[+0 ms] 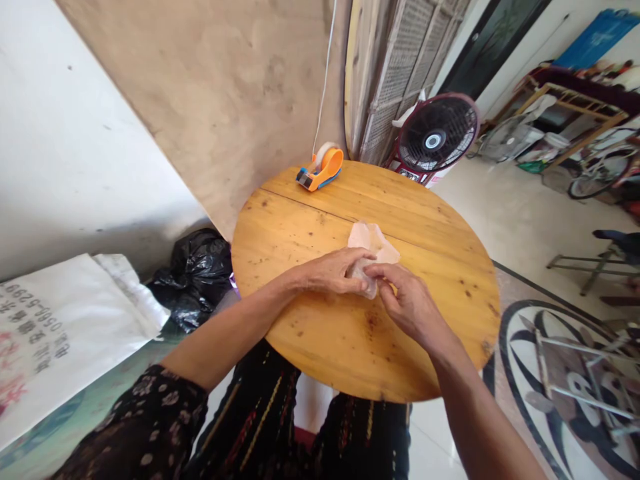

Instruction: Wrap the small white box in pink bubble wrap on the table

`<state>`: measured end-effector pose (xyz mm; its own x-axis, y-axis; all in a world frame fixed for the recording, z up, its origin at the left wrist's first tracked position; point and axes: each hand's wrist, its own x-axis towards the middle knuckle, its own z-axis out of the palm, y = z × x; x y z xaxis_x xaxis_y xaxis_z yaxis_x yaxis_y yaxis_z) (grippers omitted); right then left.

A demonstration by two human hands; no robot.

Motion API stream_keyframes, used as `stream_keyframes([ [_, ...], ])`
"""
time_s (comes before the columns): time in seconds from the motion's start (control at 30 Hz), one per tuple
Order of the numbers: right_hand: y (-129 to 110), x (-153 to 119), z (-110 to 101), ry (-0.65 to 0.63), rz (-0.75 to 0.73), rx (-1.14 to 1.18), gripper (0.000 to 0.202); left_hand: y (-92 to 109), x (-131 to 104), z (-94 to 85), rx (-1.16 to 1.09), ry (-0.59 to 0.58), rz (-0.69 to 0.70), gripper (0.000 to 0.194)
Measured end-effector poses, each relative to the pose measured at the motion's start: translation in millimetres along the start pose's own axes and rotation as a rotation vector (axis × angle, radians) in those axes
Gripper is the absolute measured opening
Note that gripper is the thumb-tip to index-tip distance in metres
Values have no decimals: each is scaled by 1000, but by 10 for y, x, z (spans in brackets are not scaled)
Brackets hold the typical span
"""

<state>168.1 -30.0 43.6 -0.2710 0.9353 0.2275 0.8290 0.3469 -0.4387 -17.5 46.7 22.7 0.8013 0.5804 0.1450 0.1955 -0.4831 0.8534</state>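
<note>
A thin, pale pinkish, see-through wrapper point(374, 243), like a plastic bag or film, lies crumpled over the middle of the round wooden table point(300, 320). My left hand point(343, 270) has its fingers and thumb closed round the near left part of it. From the right, my right hand point(405, 297) pinches the near edge between thumb and forefinger. Whether anything sits inside the folds I cannot make out. Beyond the hands, near the far edge of the table, stands an orange and blue tape dispenser point(320, 168) with a roll of tape.
Behind the table's far right edge is a fan point(435, 137). Black plastic bags point(200, 273) and a white printed sack point(65, 320) lie to the left. A wooden board point(225, 87) leans at the back. On the right are a metal-framed stool point(585, 380) and a bicycle point(600, 167).
</note>
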Motion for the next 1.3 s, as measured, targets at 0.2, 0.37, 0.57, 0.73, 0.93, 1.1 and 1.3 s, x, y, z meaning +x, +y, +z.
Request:
stream_keyframes([
  [0.2,-54,32,-38,-12,30,44,28,-7,-16,23,-35,59,-66,32],
  [0.37,-47,21,-14,-18,0,15,34,-36,14,102,-46,132,-117,22],
  [0.57,-70,15,-54,-31,8,-23,29,-31,24,141,-77,174,-178,13],
  [0.73,-9,208,-217,54,-43,-119,23,-83,33,134,-44,156,-142,10],
  [0.93,47,835,-320,-17,-133,-414,25,-110,62,152,-2,171,-118,11],
  [1.1,124,1278,-209,-261,-43,-568,44,-98,61,142,-16,164,-94,10],
  [1.3,286,1645,-99,-346,153,-393,45,-115,57,126,1,152,-85,12],
])
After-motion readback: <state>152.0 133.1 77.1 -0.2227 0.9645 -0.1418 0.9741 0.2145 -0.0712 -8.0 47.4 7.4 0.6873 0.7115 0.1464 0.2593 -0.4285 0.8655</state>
